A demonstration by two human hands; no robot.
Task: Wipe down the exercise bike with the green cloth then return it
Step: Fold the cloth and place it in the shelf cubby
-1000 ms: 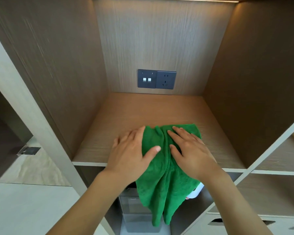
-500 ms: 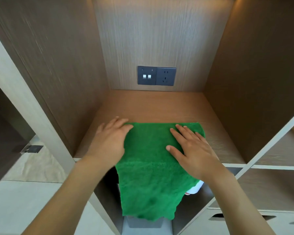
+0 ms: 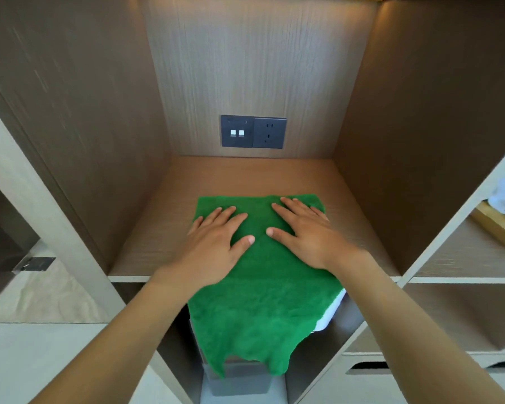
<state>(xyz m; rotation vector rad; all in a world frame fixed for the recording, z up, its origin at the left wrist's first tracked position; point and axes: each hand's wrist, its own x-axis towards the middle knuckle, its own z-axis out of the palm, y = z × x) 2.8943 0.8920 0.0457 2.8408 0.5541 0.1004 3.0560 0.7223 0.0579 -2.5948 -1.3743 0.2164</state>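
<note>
The green cloth [image 3: 263,290] lies spread on the wooden shelf [image 3: 245,176] of an open cabinet niche, its near half hanging over the shelf's front edge at 6 o'clock. The left hand [image 3: 216,246] presses flat on the cloth at 9 o'clock, the right hand [image 3: 306,237] at 3 o'clock; both sets of fingers are splayed apart, gripping nothing. A dark socket panel [image 3: 253,132] sits on the back wall at 12 o'clock.
</note>
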